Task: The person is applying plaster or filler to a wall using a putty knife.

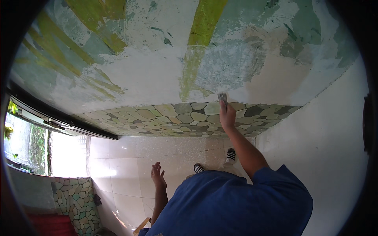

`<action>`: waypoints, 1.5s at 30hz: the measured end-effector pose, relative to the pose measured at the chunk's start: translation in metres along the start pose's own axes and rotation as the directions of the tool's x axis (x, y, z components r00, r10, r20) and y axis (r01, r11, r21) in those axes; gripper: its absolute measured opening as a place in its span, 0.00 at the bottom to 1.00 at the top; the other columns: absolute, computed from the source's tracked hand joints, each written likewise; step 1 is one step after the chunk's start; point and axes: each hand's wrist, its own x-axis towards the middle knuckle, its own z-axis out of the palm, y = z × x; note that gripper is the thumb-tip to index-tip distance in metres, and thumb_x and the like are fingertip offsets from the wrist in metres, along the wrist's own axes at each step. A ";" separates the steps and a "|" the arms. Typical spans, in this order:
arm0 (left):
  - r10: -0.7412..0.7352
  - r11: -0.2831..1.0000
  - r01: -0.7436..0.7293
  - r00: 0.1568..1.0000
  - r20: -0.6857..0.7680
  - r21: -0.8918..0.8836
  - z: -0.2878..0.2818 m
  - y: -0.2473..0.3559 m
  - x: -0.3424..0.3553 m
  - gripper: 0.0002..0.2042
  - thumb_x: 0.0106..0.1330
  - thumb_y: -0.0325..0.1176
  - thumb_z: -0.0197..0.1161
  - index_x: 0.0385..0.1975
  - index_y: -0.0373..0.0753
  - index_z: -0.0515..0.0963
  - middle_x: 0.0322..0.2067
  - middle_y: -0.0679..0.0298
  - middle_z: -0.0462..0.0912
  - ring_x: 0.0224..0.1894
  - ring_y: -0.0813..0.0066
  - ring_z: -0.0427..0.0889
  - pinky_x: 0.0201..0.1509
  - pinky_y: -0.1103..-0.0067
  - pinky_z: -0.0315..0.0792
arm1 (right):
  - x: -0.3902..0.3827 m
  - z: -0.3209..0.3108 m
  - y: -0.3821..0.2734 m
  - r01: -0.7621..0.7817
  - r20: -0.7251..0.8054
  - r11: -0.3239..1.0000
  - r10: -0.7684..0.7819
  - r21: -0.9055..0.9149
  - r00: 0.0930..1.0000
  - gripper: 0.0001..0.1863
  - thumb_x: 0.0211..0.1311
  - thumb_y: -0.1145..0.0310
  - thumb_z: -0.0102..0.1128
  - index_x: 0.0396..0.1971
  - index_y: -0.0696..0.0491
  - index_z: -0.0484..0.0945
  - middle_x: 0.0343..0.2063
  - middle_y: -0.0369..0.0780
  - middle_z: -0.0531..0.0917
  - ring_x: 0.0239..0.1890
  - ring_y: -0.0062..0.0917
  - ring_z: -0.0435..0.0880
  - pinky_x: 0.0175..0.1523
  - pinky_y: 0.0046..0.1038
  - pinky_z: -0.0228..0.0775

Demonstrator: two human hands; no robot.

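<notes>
My right hand [228, 117] is closed around a scraper [222, 96], whose grey metal blade points up at the wall. The blade is at the lower edge of the painted wall [153, 74], just above a band of pale stone cladding [175, 118]. Patches of white filler, green paint and yellow-green stripes cover that wall, and a beige patch [275, 74] lies to the right of the blade. Low on the left, my left hand [158, 176] hangs over the floor with its fingers apart, holding nothing.
Pale tiles make up the floor [126, 169], where my feet stand in striped slippers [231, 154]. A plain white wall [307, 145] closes off the right. At the left is a bright doorway [69, 151] with a dark frame; below it are more stone cladding [80, 200] and something red [51, 225].
</notes>
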 end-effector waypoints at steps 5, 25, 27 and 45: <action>0.016 1.000 -0.016 1.000 -0.015 -0.016 -0.006 -0.001 0.002 0.27 0.67 0.56 0.46 0.55 0.40 0.69 0.58 0.60 0.69 0.65 0.60 0.58 0.60 0.61 0.56 | -0.003 0.000 0.027 -0.021 -0.070 0.982 0.008 -0.190 0.997 0.24 0.64 0.54 0.53 0.20 0.61 0.75 0.12 0.48 0.72 0.15 0.39 0.70 0.25 0.36 0.61; 0.008 1.000 -0.009 1.000 0.020 0.018 -0.010 -0.003 0.004 0.29 0.66 0.58 0.45 0.57 0.41 0.66 0.60 0.60 0.66 0.66 0.58 0.55 0.62 0.57 0.53 | 0.018 0.001 -0.001 -0.067 -0.027 0.998 0.068 0.021 0.997 0.25 0.64 0.53 0.52 0.16 0.60 0.72 0.10 0.43 0.70 0.14 0.30 0.70 0.24 0.34 0.60; 0.006 1.000 -0.007 1.000 0.018 0.014 -0.010 -0.003 0.002 0.29 0.67 0.58 0.45 0.57 0.41 0.66 0.60 0.60 0.65 0.66 0.58 0.55 0.62 0.57 0.53 | -0.005 -0.003 0.014 -0.105 -0.024 0.994 0.106 0.040 0.994 0.27 0.64 0.51 0.52 0.13 0.58 0.70 0.08 0.40 0.69 0.13 0.25 0.70 0.23 0.32 0.61; -0.013 1.000 0.012 1.000 0.008 0.008 -0.003 -0.001 0.006 0.28 0.67 0.57 0.44 0.57 0.41 0.66 0.60 0.60 0.66 0.67 0.59 0.55 0.63 0.57 0.53 | -0.006 0.005 0.018 -0.079 0.066 0.993 0.084 -0.083 0.994 0.25 0.63 0.54 0.53 0.18 0.61 0.73 0.10 0.46 0.69 0.14 0.36 0.69 0.23 0.35 0.59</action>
